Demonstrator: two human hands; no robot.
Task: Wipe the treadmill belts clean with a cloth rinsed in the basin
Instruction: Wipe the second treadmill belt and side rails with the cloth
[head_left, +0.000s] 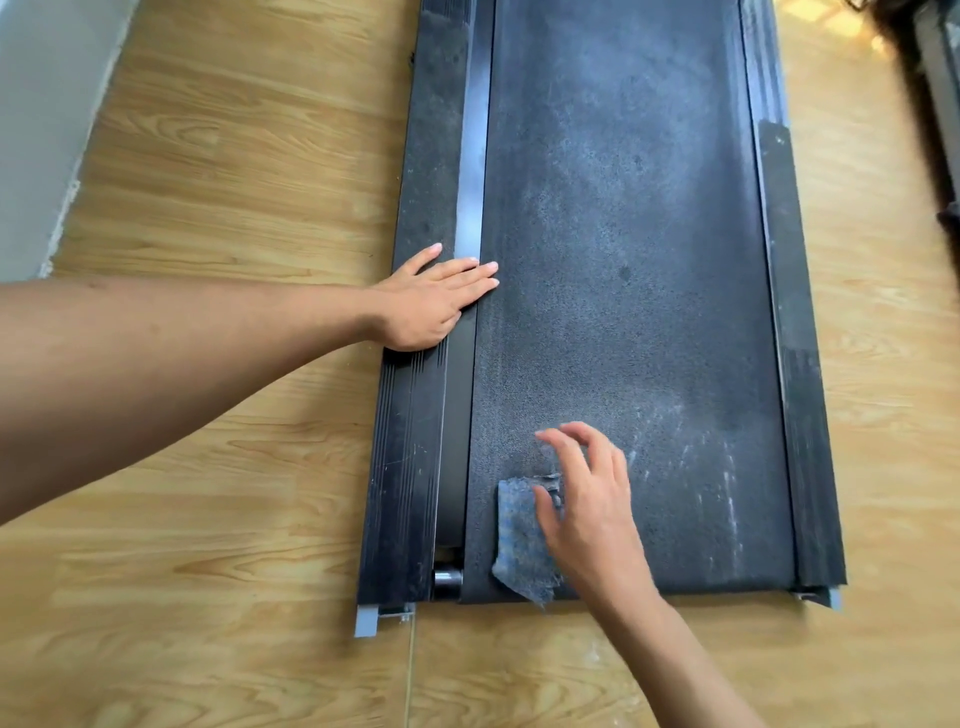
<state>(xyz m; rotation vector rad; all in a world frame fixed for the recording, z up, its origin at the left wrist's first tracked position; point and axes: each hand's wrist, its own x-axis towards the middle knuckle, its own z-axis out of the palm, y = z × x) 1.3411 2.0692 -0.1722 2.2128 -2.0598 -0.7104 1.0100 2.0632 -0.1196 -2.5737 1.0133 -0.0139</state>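
Note:
A dusty black treadmill belt (623, 291) runs up the middle of the view between two black side rails. A blue-grey cloth (519, 535) lies on the belt's near left corner, its ragged lower edge reaching the belt's end. My right hand (587, 509) is over the cloth's right part with fingers spread and relaxed, the thumb touching the cloth. My left hand (431, 304) lies flat on the left side rail (410, 447), straight fingertips reaching the belt's edge. White streaks mark the belt's near right part.
Wood-pattern flooring (234, 218) surrounds the treadmill. A grey wall (36, 104) stands at the far left. The right side rail (800, 364) borders the belt. A dark object (935, 93) sits at the upper right edge. No basin is in view.

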